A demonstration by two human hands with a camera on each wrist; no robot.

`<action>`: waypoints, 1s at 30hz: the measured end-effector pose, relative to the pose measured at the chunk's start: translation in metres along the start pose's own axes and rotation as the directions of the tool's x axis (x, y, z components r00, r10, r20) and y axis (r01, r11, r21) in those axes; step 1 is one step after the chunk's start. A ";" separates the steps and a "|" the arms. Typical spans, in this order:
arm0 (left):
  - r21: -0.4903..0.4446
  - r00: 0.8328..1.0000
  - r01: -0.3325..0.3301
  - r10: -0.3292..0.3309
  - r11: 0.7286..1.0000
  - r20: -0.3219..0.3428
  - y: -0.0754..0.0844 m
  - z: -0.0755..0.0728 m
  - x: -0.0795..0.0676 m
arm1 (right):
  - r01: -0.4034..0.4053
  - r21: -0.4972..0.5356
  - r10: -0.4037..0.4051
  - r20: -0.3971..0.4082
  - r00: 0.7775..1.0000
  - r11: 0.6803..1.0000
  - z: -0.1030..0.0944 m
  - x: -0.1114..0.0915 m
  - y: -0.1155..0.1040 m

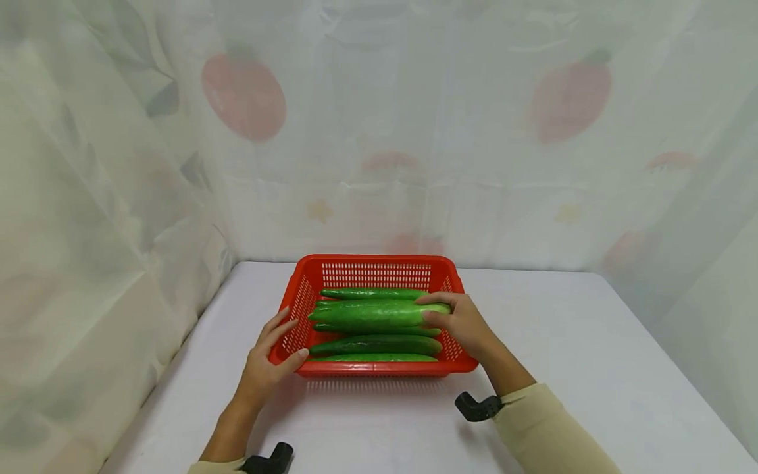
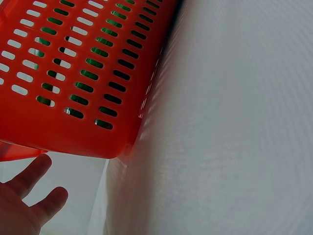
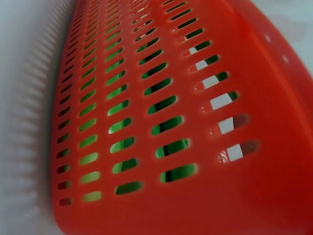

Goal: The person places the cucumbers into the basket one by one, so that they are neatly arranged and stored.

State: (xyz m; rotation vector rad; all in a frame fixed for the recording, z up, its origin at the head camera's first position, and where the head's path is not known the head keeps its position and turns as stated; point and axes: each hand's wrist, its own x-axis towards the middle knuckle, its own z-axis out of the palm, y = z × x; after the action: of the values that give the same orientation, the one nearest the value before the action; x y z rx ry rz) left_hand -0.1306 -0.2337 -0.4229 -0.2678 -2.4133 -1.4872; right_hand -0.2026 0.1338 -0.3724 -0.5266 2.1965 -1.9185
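A red plastic basket [image 1: 379,366] with slotted walls holds several long green cucumbers lying side by side. My right hand [image 1: 468,324] reaches over the basket's right rim and grips the right end of a thick, lighter green cucumber [image 1: 367,314], thumb on the near side and fingers on the far side. This cucumber lies over or among the others; its underside is hidden. At the left rim, my left hand [image 1: 263,361] has its fingers spread, with the thumb at the front left corner. The left wrist view catches two loosely extended fingers [image 2: 51,203] beside the basket wall [image 2: 63,132].
The basket stands on a white-covered table [image 1: 551,368]. A pale curtain with fruit prints [image 1: 379,131] hangs behind it, and another curtain [image 1: 89,230] hangs at the left. Through the slots in the right wrist view, green cucumbers [image 3: 171,125] show behind the wall.
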 end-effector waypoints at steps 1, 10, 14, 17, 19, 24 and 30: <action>-0.002 1.000 -0.002 0.002 1.000 -0.002 0.000 0.000 0.000 | -0.008 -0.007 0.008 0.007 1.000 1.000 0.001 0.001 0.000; -0.011 1.000 -0.016 0.016 1.000 -0.007 0.001 0.000 0.001 | -0.053 -0.009 0.053 0.016 0.998 0.999 0.008 0.011 0.006; -0.007 1.000 -0.015 0.015 1.000 -0.007 0.001 0.000 0.001 | -0.070 -0.015 0.070 -0.001 0.998 0.997 0.009 0.013 0.007; -0.012 1.000 -0.013 0.013 1.000 -0.007 0.000 0.000 0.001 | -0.086 -0.009 0.086 -0.008 0.996 0.996 0.010 0.014 0.006; -0.015 1.000 -0.013 0.013 1.000 -0.008 0.000 0.000 0.001 | -0.096 -0.001 0.096 -0.006 0.995 0.995 0.011 0.014 0.006; -0.007 1.000 -0.010 0.010 1.000 -0.004 0.000 0.000 0.001 | -0.111 -0.014 0.111 0.000 0.994 0.994 0.013 0.014 0.007; 0.011 1.000 -0.003 0.003 1.000 0.001 0.000 0.000 -0.001 | -0.114 -0.023 0.113 -0.006 0.994 0.993 0.014 0.012 0.006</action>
State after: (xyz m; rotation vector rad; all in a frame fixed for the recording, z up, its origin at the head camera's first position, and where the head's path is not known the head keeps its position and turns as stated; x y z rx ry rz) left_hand -0.1298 -0.2337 -0.4229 -0.2699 -2.4198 -1.4730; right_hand -0.2090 0.1169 -0.3796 -0.3915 2.2038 -1.8408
